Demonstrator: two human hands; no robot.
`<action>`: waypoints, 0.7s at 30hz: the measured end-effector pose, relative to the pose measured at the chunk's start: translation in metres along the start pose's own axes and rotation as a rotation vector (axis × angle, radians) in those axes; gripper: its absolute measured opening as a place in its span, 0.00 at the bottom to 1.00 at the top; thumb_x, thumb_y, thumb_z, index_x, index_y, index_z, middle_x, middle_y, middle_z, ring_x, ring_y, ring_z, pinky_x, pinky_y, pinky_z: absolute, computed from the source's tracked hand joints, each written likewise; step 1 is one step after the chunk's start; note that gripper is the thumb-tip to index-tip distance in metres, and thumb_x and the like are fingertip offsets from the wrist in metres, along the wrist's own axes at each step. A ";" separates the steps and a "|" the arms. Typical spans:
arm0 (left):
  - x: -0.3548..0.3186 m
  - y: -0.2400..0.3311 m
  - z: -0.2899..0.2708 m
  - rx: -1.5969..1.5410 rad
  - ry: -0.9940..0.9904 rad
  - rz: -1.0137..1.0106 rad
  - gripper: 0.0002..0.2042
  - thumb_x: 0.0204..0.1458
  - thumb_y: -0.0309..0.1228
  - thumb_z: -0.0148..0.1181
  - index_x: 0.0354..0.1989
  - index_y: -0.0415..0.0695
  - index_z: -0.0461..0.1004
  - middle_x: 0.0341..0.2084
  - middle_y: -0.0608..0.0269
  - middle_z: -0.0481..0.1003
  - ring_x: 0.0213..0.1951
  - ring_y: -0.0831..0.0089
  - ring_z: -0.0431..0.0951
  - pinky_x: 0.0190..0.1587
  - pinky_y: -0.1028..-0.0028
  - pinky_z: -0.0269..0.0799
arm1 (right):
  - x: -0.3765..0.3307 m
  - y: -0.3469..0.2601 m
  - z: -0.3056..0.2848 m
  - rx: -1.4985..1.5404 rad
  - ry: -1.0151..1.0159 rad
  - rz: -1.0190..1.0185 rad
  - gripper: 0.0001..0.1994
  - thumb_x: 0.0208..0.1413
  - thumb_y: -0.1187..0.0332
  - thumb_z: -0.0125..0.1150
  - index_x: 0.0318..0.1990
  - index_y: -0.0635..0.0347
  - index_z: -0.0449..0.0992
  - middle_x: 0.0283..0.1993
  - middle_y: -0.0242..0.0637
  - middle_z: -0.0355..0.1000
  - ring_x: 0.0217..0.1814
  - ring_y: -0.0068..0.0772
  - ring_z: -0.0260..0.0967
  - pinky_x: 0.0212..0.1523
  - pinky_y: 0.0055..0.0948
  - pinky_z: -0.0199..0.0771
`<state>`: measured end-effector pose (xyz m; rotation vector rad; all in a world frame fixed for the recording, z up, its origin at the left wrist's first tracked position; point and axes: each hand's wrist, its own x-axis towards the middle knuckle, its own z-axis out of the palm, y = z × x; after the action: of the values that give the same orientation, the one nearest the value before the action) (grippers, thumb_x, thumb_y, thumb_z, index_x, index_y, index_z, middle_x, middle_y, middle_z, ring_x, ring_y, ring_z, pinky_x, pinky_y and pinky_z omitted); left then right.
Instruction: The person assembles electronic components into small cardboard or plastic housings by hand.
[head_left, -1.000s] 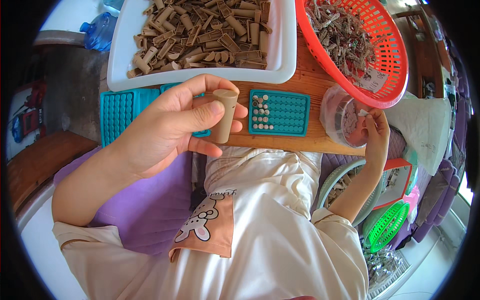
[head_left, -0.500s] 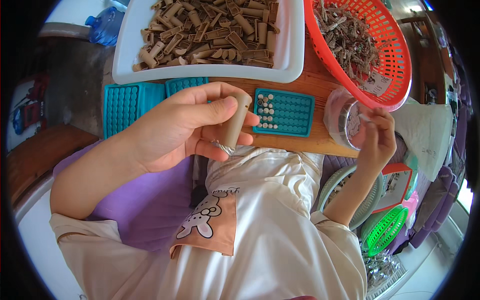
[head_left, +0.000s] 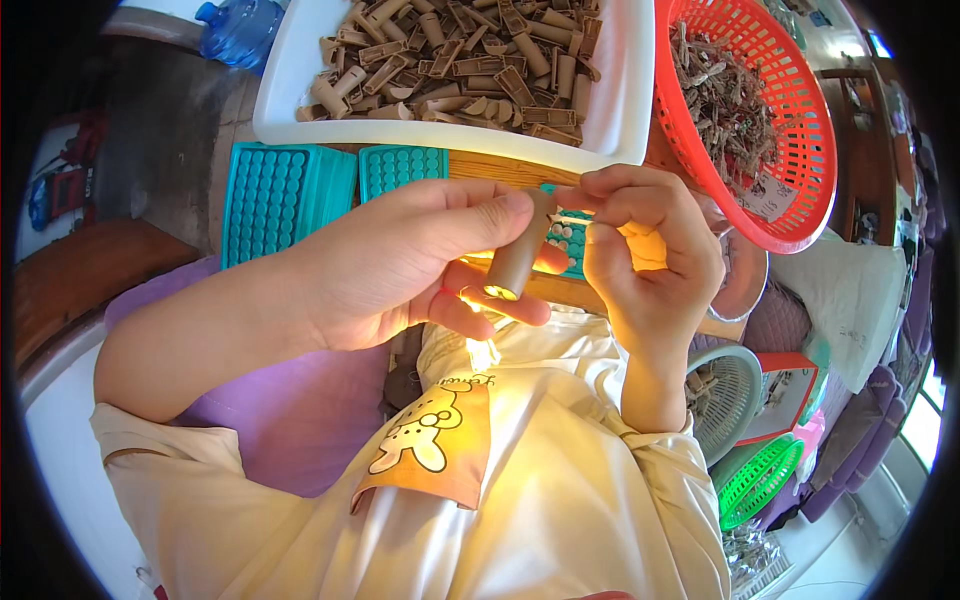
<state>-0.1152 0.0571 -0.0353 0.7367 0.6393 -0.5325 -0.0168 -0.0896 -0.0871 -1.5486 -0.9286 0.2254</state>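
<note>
A brown cylindrical tube point(head_left: 518, 250) is held between the thumb and fingers of my left hand point(head_left: 410, 245), tilted. Yellow light shines from its lower end onto my fingers and the apron. Close to the tube's upper part, my right hand point(head_left: 655, 240) pinches a thin pale piece point(head_left: 572, 218) whose exact kind I cannot make out. Whether that piece touches the tube is unclear. Behind both hands, a teal tray point(head_left: 577, 268) with small white round pieces is mostly covered. A clear round tub point(head_left: 745, 285) stands beyond my right wrist.
A white bin point(head_left: 450, 138) of brown half-shells is at the far side, beside a red basket point(head_left: 815, 130) of tangled wired parts. Teal trays point(head_left: 265, 200) stand at left. A grey basket point(head_left: 740, 410), green basket point(head_left: 765, 480) and white bag point(head_left: 840, 300) are on the right.
My right hand has come from the clear tub to the tube, bringing the thin pale piece. The yellow light now shines; it was absent before. The tube has shifted slightly right.
</note>
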 end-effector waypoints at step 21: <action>0.001 -0.002 0.001 -0.022 0.087 0.002 0.18 0.52 0.40 0.44 0.47 0.42 0.58 0.36 0.62 0.69 0.30 0.71 0.75 0.18 0.86 0.70 | 0.003 -0.007 0.006 -0.023 0.001 0.087 0.05 0.34 0.82 0.53 0.23 0.64 0.67 0.28 0.37 0.69 0.29 0.27 0.69 0.30 0.21 0.68</action>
<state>-0.1151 0.0549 -0.0365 0.7428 0.7236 -0.4927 -0.0221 -0.0836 -0.0814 -1.6119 -0.8668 0.2769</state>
